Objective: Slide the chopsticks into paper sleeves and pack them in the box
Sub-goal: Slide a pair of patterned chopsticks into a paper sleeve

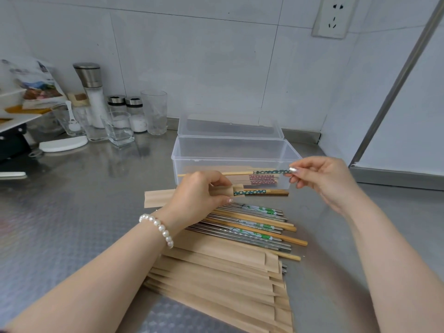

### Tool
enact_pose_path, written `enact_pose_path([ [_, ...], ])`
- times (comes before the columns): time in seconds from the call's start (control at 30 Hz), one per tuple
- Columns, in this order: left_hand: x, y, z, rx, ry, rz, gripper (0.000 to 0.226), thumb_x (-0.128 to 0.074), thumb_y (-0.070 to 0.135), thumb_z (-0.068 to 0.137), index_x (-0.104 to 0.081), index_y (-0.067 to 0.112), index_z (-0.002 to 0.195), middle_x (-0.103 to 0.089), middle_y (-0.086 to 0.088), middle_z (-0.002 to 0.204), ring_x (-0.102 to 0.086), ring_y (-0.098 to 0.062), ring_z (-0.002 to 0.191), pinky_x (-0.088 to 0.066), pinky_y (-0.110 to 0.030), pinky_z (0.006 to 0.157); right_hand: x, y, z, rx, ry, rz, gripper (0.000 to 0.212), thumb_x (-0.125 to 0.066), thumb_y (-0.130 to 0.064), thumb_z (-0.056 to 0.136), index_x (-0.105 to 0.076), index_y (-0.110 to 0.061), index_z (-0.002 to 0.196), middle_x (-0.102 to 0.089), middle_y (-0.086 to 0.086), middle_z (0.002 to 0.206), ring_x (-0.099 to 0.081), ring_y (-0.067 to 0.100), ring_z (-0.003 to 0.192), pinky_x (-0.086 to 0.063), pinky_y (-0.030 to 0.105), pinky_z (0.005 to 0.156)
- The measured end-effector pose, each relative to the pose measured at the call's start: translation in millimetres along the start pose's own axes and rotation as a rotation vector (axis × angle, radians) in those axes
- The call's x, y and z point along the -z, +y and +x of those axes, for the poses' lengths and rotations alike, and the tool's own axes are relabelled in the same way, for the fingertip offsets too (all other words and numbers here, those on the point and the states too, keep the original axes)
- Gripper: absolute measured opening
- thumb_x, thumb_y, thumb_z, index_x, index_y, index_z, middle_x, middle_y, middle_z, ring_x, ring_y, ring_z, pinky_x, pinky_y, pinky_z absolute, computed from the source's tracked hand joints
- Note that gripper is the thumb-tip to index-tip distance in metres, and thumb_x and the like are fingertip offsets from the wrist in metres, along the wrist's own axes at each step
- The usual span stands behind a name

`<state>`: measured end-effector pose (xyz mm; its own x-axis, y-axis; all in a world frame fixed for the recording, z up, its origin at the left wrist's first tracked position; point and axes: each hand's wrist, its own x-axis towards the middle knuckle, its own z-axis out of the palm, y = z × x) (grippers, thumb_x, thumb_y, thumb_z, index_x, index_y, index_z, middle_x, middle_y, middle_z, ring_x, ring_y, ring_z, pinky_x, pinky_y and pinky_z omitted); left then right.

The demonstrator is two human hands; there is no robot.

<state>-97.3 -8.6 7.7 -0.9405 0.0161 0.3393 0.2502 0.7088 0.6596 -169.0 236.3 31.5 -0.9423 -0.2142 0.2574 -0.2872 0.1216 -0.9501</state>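
Note:
My left hand (201, 191) pinches the mouth of a brown paper sleeve (158, 197) with one green-patterned chopstick (262, 192) partly inside, its top sticking out to the right. A second green-patterned chopstick (240, 173) is held level at its top end by my right hand (322, 180), just above the sleeve and in front of the clear plastic box (236, 150). The box stands open, with filled sleeves and pink-patterned chopsticks (263, 179) showing through its front wall. Loose chopsticks (254, 227) and a stack of empty sleeves (216, 277) lie below my hands.
The steel counter (72, 212) carries glasses (153, 111), salt shakers (135, 114), a grinder (92, 92) and a white lid (63, 143) at the back left. A tiled wall with a socket (334, 16) stands behind, and a metal-framed panel (394, 92) rises on the right.

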Motion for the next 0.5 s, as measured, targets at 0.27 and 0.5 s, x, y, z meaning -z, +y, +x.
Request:
enact_pose_path([
  [0.27,2,-1,1,0.007,0.009,0.009,0.025,-0.077,0.022,0.071,-0.068,0.024,0.094,-0.06,0.012,0.081,-0.058,-0.011,0.083,-0.049,-0.027,0.081,19,-7,2,0.022,0.308,0.499,0.008,-0.072,-0.014,0.062,-0.072,-0.011,0.07,-0.067,0.0,0.057,-0.065,0.011,0.055,-0.05,0.016,0.052],
  [0.5,3,-2,1,0.017,0.031,0.002,0.027,-0.078,0.022,0.07,-0.068,0.025,0.095,-0.062,0.01,0.086,-0.059,-0.015,0.089,-0.05,-0.034,0.084,31,5,6,0.008,0.495,0.408,0.008,-0.057,0.0,0.087,-0.062,-0.005,0.082,-0.062,-0.004,0.048,-0.06,0.008,0.047,-0.049,0.016,0.051],
])
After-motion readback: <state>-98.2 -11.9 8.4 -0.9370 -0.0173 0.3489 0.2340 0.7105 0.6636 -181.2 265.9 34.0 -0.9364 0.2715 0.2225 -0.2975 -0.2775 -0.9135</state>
